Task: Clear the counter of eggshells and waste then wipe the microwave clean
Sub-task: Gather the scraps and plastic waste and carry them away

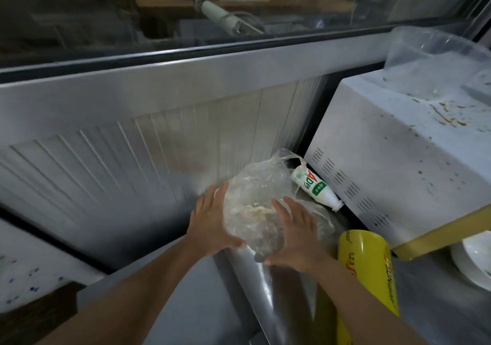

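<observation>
left hand (pixel 212 222) and right hand (pixel 297 235) cupping plastic bag (pixel 255 198), perhaps eggshells inside

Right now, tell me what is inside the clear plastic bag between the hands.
Through the clear plastic bag, pale crumpled scraps show, possibly eggshells. The left hand and right hand cover its sides, so the rest is hidden.
</observation>
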Demonstrator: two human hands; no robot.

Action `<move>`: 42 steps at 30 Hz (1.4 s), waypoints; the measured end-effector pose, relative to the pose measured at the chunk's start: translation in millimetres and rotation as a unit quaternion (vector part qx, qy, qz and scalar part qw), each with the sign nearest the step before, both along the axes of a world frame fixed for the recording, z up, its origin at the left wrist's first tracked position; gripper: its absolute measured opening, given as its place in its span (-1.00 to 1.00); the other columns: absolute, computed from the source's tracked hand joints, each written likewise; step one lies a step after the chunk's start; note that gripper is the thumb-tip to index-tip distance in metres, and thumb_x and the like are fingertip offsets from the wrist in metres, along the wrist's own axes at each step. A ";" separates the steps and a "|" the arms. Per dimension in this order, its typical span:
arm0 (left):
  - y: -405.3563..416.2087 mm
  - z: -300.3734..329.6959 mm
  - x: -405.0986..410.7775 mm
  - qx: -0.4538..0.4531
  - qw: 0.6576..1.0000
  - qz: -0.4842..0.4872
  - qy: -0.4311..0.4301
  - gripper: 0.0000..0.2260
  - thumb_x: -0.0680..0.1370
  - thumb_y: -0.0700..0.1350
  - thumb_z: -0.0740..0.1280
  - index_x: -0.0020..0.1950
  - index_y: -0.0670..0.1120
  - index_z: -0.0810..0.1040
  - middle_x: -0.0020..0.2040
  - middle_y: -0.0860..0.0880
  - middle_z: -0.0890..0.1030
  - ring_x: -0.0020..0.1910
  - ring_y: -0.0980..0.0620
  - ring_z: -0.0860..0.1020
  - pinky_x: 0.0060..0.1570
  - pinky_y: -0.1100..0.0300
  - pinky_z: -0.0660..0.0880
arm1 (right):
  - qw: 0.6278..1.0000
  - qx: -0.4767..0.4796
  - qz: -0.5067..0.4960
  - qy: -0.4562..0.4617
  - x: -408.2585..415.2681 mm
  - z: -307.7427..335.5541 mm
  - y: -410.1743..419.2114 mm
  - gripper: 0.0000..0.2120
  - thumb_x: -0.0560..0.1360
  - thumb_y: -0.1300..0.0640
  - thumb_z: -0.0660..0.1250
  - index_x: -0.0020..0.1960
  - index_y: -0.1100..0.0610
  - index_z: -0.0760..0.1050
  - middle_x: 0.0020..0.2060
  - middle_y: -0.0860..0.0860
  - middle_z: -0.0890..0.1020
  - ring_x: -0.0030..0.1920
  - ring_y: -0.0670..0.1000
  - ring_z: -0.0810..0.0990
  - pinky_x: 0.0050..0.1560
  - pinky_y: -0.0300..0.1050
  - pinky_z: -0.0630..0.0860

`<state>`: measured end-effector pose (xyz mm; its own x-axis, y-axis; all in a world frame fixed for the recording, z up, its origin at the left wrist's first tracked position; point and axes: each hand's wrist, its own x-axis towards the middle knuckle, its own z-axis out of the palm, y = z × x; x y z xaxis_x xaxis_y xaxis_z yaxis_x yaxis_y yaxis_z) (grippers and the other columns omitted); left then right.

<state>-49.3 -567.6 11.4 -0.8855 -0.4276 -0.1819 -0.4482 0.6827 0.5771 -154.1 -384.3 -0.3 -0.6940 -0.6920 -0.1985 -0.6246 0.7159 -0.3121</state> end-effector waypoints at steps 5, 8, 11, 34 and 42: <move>-9.6 -8.1 -15.0 0.022 0.999 -0.032 -0.011 0.24 0.09 0.19 0.56 0.49 0.11 -0.25 0.48 0.10 0.05 0.48 -0.01 -0.03 0.45 -0.09 -0.04 | 0.995 -0.088 0.017 0.035 -5.8 -10.9 -4.2 -0.21 0.31 -0.10 0.47 0.43 -0.10 0.16 0.43 -0.09 0.21 0.46 0.03 0.08 0.42 0.00 -0.02; -6.4 -15.8 -20.4 0.030 0.999 -0.028 -0.006 0.18 0.12 0.20 0.54 0.50 0.09 -0.18 0.38 0.12 0.27 0.44 0.00 0.07 0.43 -0.03 -0.08 | 0.984 -0.179 -0.016 0.006 -7.5 -13.2 -7.6 -0.45 0.33 0.05 0.49 0.26 -0.04 0.36 0.16 -0.12 0.43 0.23 -0.04 0.38 0.27 -0.16 0.26; 1.1 -23.1 -22.4 0.016 0.999 -0.025 0.020 0.04 0.17 0.23 0.51 0.50 0.08 0.01 0.15 0.18 0.38 0.30 0.05 0.19 0.36 0.08 0.01 | 0.975 -0.215 -0.046 -0.038 -7.6 -13.9 -10.4 -0.48 0.37 0.11 0.47 0.24 -0.04 0.31 0.10 -0.15 0.45 0.12 -0.15 0.42 0.11 -0.28 0.37; 25.7 -34.2 -54.8 -0.222 0.975 -0.005 0.002 -0.70 0.44 0.00 0.37 0.15 0.04 0.47 -0.08 0.01 0.59 0.02 0.03 0.49 0.09 0.16 0.21 | 0.967 -0.243 -0.067 -0.033 -18.6 -1.5 6.7 -0.42 0.38 0.03 0.46 0.29 0.08 0.27 0.19 -0.03 0.42 0.19 -0.06 0.40 0.14 -0.19 0.39; 9.5 -5.4 -46.7 -0.247 0.966 0.063 0.050 -0.73 0.40 -0.01 0.39 0.09 0.05 0.54 -0.10 0.02 0.62 0.02 -0.04 0.54 0.16 0.08 0.27 | 0.949 -0.277 -0.148 0.020 -42.7 17.7 26.6 -0.41 0.35 0.16 0.47 0.30 0.13 0.30 0.19 0.02 0.36 0.19 0.03 0.39 0.14 -0.21 0.33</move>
